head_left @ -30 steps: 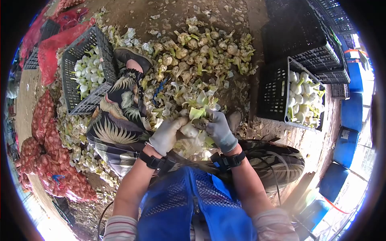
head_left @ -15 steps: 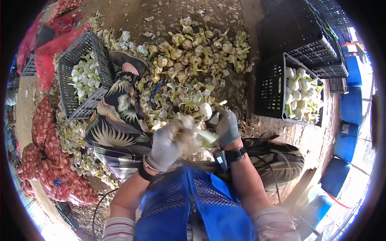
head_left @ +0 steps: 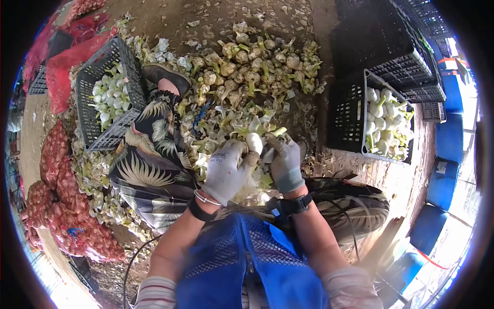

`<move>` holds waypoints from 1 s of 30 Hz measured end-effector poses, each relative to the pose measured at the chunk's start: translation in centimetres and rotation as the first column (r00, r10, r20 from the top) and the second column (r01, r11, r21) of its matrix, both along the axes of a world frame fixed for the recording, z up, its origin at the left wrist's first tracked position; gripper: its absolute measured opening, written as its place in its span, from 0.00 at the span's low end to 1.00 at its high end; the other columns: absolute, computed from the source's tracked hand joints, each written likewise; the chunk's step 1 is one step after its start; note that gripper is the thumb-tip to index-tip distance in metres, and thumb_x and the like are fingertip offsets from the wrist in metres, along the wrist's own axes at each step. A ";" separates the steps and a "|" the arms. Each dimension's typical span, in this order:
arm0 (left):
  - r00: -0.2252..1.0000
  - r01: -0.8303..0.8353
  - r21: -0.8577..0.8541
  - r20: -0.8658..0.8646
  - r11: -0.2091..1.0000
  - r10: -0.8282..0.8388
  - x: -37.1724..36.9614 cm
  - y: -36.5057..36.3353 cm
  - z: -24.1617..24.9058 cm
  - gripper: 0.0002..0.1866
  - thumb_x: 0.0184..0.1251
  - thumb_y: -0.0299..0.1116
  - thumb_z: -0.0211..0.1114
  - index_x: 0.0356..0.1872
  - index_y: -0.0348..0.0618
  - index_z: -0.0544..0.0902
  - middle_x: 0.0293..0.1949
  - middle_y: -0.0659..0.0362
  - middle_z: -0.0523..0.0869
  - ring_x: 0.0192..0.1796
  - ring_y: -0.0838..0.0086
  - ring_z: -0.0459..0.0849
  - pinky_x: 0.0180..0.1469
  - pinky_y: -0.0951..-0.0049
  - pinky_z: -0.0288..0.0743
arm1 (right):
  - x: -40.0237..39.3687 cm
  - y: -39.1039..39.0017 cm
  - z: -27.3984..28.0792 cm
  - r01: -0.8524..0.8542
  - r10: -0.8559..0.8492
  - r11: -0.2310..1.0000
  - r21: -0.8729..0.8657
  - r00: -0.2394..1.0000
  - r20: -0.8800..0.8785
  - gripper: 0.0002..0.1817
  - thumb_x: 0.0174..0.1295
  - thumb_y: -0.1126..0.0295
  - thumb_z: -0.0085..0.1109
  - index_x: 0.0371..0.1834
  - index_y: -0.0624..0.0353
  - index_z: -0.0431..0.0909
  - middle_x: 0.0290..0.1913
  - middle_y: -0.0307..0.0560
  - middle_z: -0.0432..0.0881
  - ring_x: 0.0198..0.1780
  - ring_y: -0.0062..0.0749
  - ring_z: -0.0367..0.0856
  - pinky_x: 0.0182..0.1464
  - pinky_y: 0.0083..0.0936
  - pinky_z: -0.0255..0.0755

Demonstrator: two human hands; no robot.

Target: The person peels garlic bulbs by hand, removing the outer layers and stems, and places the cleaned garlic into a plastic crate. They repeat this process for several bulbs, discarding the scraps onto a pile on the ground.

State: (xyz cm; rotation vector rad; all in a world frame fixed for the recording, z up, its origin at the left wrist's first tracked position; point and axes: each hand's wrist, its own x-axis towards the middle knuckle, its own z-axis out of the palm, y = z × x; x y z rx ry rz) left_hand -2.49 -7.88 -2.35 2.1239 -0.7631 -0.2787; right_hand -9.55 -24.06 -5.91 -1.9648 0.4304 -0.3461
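Note:
A peeled white garlic bulb (head_left: 253, 142) sits at the fingertips of my gloved left hand (head_left: 225, 169), between the thumb and the curled fingers. Close on its right, my gloved right hand (head_left: 285, 164) is closed, with its fingertips near the bulb. A short green stem piece (head_left: 279, 131) shows at the right fingertips; whatever else lies inside that grip is too hidden to name. Beneath both hands are loose pale peelings (head_left: 226, 123). Beyond them, a heap of unpeeled garlic bulbs (head_left: 252, 69) with roots and stems lies on the ground.
A black crate (head_left: 135, 77) with cleaned bulbs stands left, beside my shoe (head_left: 167, 77). Another crate of white bulbs (head_left: 364, 116) is at right, near stacked black crates (head_left: 381, 41). Red mesh sacks (head_left: 67, 216) lie far left. Blue containers (head_left: 445, 177) line the right side.
My left hand has moved up and right onto the bulb, which has shifted slightly left. The pale, blurred material near my left hand no longer shows there. My right hand has moved slightly left.

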 end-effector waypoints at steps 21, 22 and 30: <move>0.490 -0.469 -0.341 -0.868 0.815 -0.081 2.1 1.2 -3.2 0.10 0.67 0.19 0.55 0.44 0.33 0.82 0.37 0.57 0.87 0.34 0.78 0.85 0.36 0.78 0.80 | 0.4 -0.4 0.1 0.214 -0.016 0.549 0.808 0.969 -0.246 0.13 0.66 0.83 0.53 0.49 0.62 0.83 0.17 0.38 0.77 0.19 0.25 0.79 0.28 0.20 0.77; 0.491 -0.468 -0.342 -0.867 0.815 -0.082 2.2 1.6 -3.5 0.10 0.67 0.19 0.55 0.44 0.33 0.82 0.37 0.57 0.87 0.34 0.78 0.85 0.36 0.78 0.80 | 0.1 -0.5 -1.2 -0.001 0.022 0.890 0.455 0.999 -0.040 0.13 0.67 0.82 0.52 0.50 0.63 0.83 0.17 0.38 0.77 0.18 0.24 0.78 0.26 0.20 0.76; 0.872 -0.138 -0.212 -0.488 0.967 0.018 0.7 1.6 -1.4 0.05 0.69 0.27 0.60 0.39 0.37 0.82 0.27 0.61 0.83 0.28 0.83 0.77 0.33 0.78 0.74 | 0.9 0.7 0.6 0.253 -0.133 0.644 0.722 0.967 -0.220 0.12 0.68 0.75 0.56 0.50 0.66 0.83 0.32 0.40 0.86 0.28 0.19 0.81 0.32 0.17 0.76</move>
